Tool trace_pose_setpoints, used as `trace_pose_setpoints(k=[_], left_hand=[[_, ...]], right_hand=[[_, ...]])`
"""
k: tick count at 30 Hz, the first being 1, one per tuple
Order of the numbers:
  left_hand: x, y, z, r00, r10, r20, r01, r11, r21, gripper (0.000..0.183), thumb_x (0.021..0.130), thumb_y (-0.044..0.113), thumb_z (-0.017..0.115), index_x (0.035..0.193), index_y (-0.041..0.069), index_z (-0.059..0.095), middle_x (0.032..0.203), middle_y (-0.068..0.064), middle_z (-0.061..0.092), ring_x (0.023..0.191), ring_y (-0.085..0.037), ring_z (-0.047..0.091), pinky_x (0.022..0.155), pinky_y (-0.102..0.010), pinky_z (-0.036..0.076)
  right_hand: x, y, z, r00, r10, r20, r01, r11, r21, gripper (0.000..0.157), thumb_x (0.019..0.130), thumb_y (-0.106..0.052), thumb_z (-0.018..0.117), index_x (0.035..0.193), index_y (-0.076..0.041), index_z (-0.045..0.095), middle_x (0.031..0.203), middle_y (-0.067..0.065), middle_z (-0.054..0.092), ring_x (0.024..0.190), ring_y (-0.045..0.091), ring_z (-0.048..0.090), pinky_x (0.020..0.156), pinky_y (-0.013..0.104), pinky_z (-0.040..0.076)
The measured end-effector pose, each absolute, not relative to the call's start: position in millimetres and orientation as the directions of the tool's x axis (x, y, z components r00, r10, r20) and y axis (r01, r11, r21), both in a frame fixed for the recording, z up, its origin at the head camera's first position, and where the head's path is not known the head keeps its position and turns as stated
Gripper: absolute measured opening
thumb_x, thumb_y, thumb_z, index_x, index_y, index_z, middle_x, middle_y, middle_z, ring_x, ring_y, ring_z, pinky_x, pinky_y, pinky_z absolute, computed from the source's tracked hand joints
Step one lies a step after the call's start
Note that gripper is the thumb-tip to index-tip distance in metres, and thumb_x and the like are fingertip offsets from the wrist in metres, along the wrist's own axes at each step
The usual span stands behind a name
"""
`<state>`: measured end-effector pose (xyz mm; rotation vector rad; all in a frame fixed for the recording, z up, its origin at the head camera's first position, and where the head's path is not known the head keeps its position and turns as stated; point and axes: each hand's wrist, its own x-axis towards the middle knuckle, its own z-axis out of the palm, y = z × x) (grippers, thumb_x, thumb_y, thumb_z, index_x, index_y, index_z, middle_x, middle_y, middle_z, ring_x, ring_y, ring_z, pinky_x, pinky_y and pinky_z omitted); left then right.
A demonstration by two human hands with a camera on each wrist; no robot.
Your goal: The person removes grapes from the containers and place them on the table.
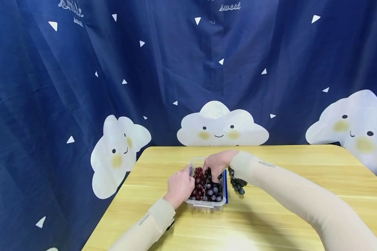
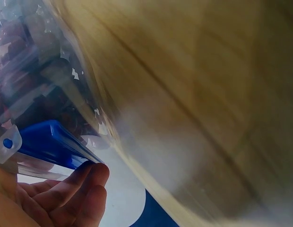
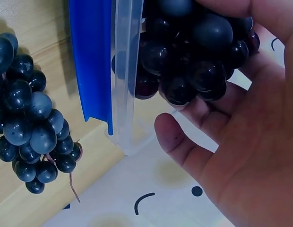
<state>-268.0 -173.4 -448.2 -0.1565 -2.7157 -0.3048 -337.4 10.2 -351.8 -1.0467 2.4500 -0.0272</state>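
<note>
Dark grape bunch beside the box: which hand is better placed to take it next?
Likely the right hand: it's nearer the bunch, though holding other grapes inside the box. The left hand grips the side away from the bunch.

Cream sleeves (image 1: 295, 191) with dark lettering (image 1: 266, 164)

The person's left arm (image 1: 144, 225) comes in from seven o'clock, sleeved nearly to the hand, and the left hand (image 1: 180, 184) aims toward one, its fingers (image 2: 92, 203) bent in a grip. Across from it, I see the right arm (image 1: 296, 190) slanting from four o'clock; the right hand (image 1: 218, 162), two o'clock from the left one, tips downward, holding.
</note>
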Motion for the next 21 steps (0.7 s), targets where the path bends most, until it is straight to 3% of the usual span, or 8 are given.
trace_pose_setpoints(k=[3, 8, 16, 21], left_hand=[[-267, -174, -449, -0.914, 0.064, 0.4, 0.149, 0.971, 0.186, 0.042, 0.09, 0.021, 0.062, 0.131, 0.01, 0.063, 0.092, -0.007, 0.075, 0.074, -0.026, 0.07, 0.059, -0.043, 0.053], [-267, -173, -449, -0.917, 0.061, 0.393, 0.146, 0.971, 0.19, 0.042, 0.091, 0.022, 0.061, 0.131, 0.01, 0.063, 0.092, -0.007, 0.075, 0.073, -0.026, 0.07, 0.058, -0.043, 0.053], [-270, -174, -449, -0.917, 0.068, 0.392, 0.151, 0.971, 0.183, 0.042, 0.091, 0.022, 0.061, 0.13, 0.009, 0.063, 0.087, -0.007, 0.074, 0.068, -0.025, 0.068, 0.054, -0.041, 0.051], [-270, -174, -448, -0.916, 0.072, 0.394, 0.154, 0.971, 0.181, 0.042, 0.091, 0.022, 0.062, 0.131, 0.008, 0.063, 0.087, -0.007, 0.073, 0.067, -0.024, 0.067, 0.054, -0.04, 0.05]], right_hand=[[-334, 12, -349, -0.613, -0.678, -0.406, -0.662, 0.721, -0.204, 0.069, 0.069, -0.015, 0.082, 0.135, -0.023, 0.065, 0.111, -0.011, 0.064, 0.059, 0.005, 0.047, 0.061, 0.025, 0.047], [-328, 15, -346, -0.639, -0.664, -0.387, -0.642, 0.738, -0.207, 0.073, 0.069, -0.02, 0.083, 0.139, -0.022, 0.062, 0.129, -0.007, 0.065, 0.081, 0.006, 0.058, 0.081, 0.028, 0.052], [-326, 17, -343, -0.621, -0.697, -0.359, -0.663, 0.711, -0.234, 0.071, 0.072, -0.022, 0.083, 0.139, -0.018, 0.061, 0.135, -0.004, 0.064, 0.098, 0.006, 0.062, 0.099, 0.033, 0.051], [-324, 16, -337, -0.626, -0.691, -0.36, -0.649, 0.719, -0.251, 0.069, 0.075, -0.023, 0.083, 0.14, -0.018, 0.06, 0.141, -0.002, 0.061, 0.1, 0.008, 0.064, 0.1, 0.034, 0.051]])
